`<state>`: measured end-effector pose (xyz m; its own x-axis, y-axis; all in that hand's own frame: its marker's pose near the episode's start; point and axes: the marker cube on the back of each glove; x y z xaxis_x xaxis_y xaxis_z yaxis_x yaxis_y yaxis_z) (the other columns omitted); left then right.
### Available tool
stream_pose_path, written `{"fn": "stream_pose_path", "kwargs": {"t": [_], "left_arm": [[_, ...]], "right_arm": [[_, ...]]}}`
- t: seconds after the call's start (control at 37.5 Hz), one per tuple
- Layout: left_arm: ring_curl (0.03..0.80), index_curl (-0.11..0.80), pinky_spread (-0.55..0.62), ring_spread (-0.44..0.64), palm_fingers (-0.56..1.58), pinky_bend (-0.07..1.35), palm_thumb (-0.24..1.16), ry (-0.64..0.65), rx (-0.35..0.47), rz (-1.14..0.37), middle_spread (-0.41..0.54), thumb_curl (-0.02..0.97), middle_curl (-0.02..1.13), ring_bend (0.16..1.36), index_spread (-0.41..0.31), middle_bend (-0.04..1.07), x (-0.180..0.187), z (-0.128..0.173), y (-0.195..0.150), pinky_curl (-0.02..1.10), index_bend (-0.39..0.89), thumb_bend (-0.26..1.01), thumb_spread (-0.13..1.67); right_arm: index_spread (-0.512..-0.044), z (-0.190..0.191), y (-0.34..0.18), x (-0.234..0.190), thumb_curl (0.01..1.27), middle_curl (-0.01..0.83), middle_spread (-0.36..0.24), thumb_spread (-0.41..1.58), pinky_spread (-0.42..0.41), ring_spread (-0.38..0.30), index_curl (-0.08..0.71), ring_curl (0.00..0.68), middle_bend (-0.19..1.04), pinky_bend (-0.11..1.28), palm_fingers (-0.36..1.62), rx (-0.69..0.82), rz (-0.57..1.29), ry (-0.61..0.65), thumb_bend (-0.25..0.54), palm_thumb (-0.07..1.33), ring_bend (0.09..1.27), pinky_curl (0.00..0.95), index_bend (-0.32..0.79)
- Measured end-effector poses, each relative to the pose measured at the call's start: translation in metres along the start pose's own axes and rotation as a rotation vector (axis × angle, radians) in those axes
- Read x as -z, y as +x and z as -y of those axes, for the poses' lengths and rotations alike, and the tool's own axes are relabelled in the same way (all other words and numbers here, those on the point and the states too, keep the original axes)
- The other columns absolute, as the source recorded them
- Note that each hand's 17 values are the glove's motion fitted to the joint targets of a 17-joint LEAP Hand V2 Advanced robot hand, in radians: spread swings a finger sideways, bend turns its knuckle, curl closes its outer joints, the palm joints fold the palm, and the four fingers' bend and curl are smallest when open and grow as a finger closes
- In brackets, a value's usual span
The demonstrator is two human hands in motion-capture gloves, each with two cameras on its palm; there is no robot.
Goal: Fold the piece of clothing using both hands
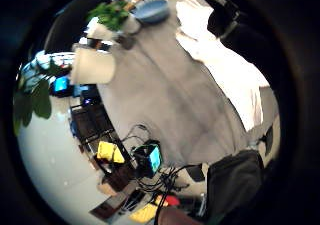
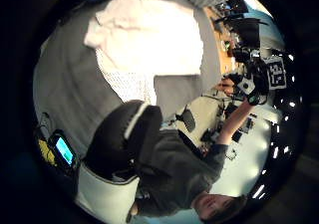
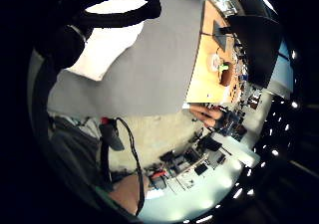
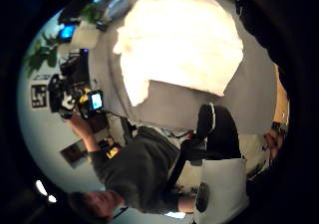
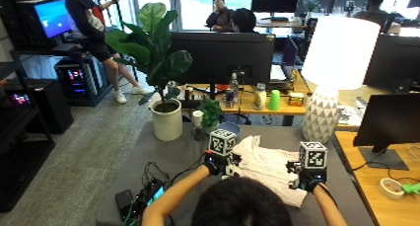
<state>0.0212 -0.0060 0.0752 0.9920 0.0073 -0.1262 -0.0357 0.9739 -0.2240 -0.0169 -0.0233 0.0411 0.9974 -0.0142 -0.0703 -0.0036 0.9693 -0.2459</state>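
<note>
Progress looks early, by my judgement: the white, crumpled cloth garment (image 5: pixel 265 167) lies spread and rumpled on the grey-covered table (image 5: pixel 177 157), just in front of the large white table lamp with a diamond-patterned base (image 5: pixel 328 78), and no tidy fold shows anywhere on it. In the right thumb side palm view it reads as a broad, uneven white sheet (image 4: pixel 179 45) with one straight edge and one ragged one, so at most a rough first fold may be in place; squaring up and the further folds appear still to be done. The left hand (image 5: pixel 215 165) sits at the garment's edge farther from the lamp, the right hand (image 5: pixel 307 179) at the edge nearer the lamp's base. Whether either hand's fingers pinch the cloth or merely rest by it cannot be told from any view. The grey covering is smooth and faintly creased. Beyond the lamp stands a wooden desk (image 5: pixel 262 107) carrying a dark monitor (image 5: pixel 220 56), bottles and a green cup (image 5: pixel 274 100); a leafy plant in a white pot (image 5: pixel 164 88) stands on the floor well to the lamp's far side, in an open office.
</note>
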Motion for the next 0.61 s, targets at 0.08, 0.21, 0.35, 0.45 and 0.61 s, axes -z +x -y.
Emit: {"fn": "stream_pose_path", "kwargs": {"t": [0.08, 0.21, 0.35, 0.45, 0.61], "left_arm": [[0.269, 0.296, 0.20, 0.12, 0.39, 0.43, 0.14, -0.084, -0.048, -0.028, 0.075, 0.173, 0.21, 0.53, -0.043, 0.15, -0.028, 0.004, 0.014, 0.31, 0.11, -0.04, 1.07], [0.282, 0.285, 0.15, 0.12, 0.35, 0.52, 0.11, -0.202, -0.131, -0.061, 0.076, 0.193, 0.22, 0.54, -0.018, 0.14, -0.060, -0.030, 0.053, 0.34, 0.11, -0.04, 0.99], [0.292, 0.266, 0.16, 0.18, 0.24, 0.63, 0.10, -0.373, -0.138, -0.116, 0.118, 0.213, 0.22, 0.54, -0.003, 0.13, -0.098, -0.036, 0.068, 0.38, 0.09, -0.04, 0.92], [0.302, 0.242, 0.17, 0.21, 0.18, 0.69, 0.10, -0.377, -0.347, -0.164, 0.147, 0.229, 0.22, 0.58, 0.020, 0.14, -0.113, -0.033, 0.084, 0.39, 0.06, -0.03, 0.89], [0.295, 0.260, 0.07, 0.13, 0.36, 0.66, 0.26, 0.196, -0.190, 0.155, 0.072, 0.269, 0.25, 0.59, 0.009, 0.21, -0.108, 0.035, 0.068, 0.37, 0.17, 0.04, 0.97]], "right_arm": [[-0.232, 0.006, -0.002, -0.022, 0.33, 0.343, -0.038, 1.09, 0.069, -0.064, 0.225, 0.326, 0.27, 0.43, 0.72, 0.001, -0.012, -0.050, 0.217, 0.74, 0.47, 0.310, 0.11], [-0.228, 0.026, -0.004, -0.066, 0.36, 0.361, -0.051, 1.07, 0.041, -0.083, 0.226, 0.344, 0.26, 0.46, 0.72, 0.007, -0.009, -0.101, 0.189, 0.77, 0.47, 0.331, 0.10], [-0.258, 0.040, -0.006, -0.101, 0.39, 0.376, -0.060, 1.05, 0.018, -0.096, 0.232, 0.354, 0.26, 0.47, 0.73, 0.017, 0.019, -0.140, 0.155, 0.79, 0.46, 0.342, 0.11], [-0.266, 0.054, -0.005, -0.128, 0.41, 0.386, -0.067, 1.03, 0.009, -0.108, 0.236, 0.361, 0.25, 0.48, 0.74, -0.003, 0.019, -0.160, 0.124, 0.80, 0.46, 0.349, 0.12], [-0.241, 0.060, -0.010, -0.139, 0.43, 0.403, -0.079, 1.01, -0.016, -0.135, 0.243, 0.373, 0.26, 0.48, 0.85, -0.001, -0.043, -0.117, 0.101, 0.84, 0.48, 0.350, 0.12]]}}
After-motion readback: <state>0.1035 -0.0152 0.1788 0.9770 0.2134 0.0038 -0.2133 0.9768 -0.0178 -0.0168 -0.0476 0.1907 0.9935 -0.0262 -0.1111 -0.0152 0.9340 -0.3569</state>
